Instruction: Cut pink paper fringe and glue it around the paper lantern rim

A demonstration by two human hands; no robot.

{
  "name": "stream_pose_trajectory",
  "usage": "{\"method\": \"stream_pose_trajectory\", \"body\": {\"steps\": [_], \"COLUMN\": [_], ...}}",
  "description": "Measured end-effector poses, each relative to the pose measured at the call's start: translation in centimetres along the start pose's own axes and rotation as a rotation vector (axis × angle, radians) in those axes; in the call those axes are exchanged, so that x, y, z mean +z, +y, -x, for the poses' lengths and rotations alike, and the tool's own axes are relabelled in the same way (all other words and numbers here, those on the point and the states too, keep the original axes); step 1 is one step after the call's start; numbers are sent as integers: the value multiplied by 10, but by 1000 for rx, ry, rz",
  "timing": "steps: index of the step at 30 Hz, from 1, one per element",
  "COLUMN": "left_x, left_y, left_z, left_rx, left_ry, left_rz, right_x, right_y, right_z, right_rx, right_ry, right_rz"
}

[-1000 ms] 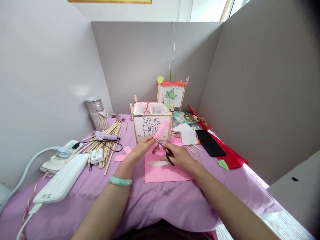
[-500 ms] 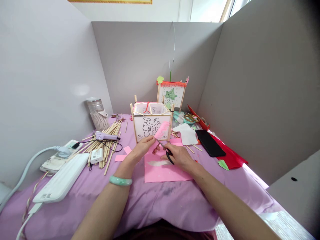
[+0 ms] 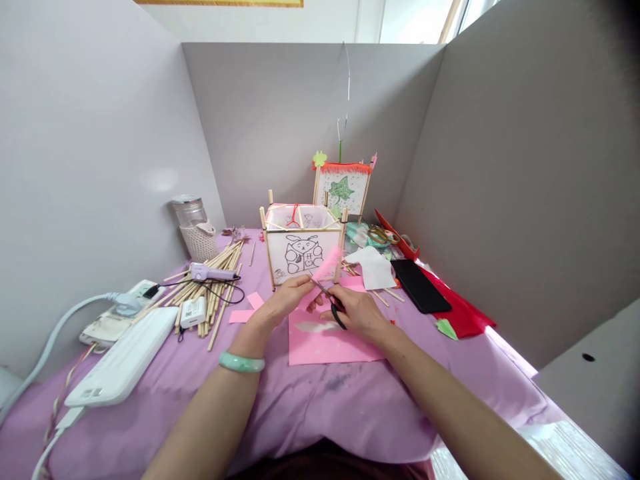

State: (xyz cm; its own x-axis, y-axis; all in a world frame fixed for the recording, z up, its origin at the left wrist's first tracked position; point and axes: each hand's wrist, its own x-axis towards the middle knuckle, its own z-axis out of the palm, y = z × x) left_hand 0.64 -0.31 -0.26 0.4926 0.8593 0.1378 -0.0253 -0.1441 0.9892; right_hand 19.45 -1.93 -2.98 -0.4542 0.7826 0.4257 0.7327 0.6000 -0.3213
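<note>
My left hand (image 3: 290, 300) pinches a strip of pink paper (image 3: 327, 265) whose upper part is cut into a fringe. Closed round the black handles of a pair of scissors (image 3: 339, 312) is my right hand (image 3: 357, 310); the blades meet the strip close to my left fingertips. Below both hands lies a pink sheet (image 3: 330, 350) with a pale patch. Just behind stands a lantern (image 3: 305, 250) of wooden sticks and white panels, a cartoon animal drawn on its front. The strip overlaps the lantern's lower right in view.
Wooden sticks (image 3: 220, 287), a lilac glue gun (image 3: 215, 272), a white power bank (image 3: 125, 357) and a jar (image 3: 193, 227) are at left. Right are a black phone (image 3: 421, 287), red cloth (image 3: 463, 310) and white paper (image 3: 373, 267). Another lantern (image 3: 343, 190) stands behind.
The fringed strip has tilted further right and dropped slightly. The scissor blades have shifted a little along it, and both hands stay nearly in place.
</note>
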Motion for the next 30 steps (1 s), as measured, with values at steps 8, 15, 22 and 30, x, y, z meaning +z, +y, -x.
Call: {"method": "stream_pose_trajectory", "body": {"steps": [8,15,22,30], "left_x": [0,-2,-3,-2], "left_y": [-1,-3,-3,0], "left_z": [0,-1,-1,-1], "left_rx": [-16,1,1,14], "left_ry": [-8,-29,-24,10], "left_rz": [7,-1,-19,-12], "right_x": [1,0,0,0], "right_y": [0,-2,-2,2], "right_z": [-1,-1,-1,-1], "right_rx": [10,28,26,19], "right_ry": [-13,-7,10,9], "right_rz": [36,35,24,-1]}}
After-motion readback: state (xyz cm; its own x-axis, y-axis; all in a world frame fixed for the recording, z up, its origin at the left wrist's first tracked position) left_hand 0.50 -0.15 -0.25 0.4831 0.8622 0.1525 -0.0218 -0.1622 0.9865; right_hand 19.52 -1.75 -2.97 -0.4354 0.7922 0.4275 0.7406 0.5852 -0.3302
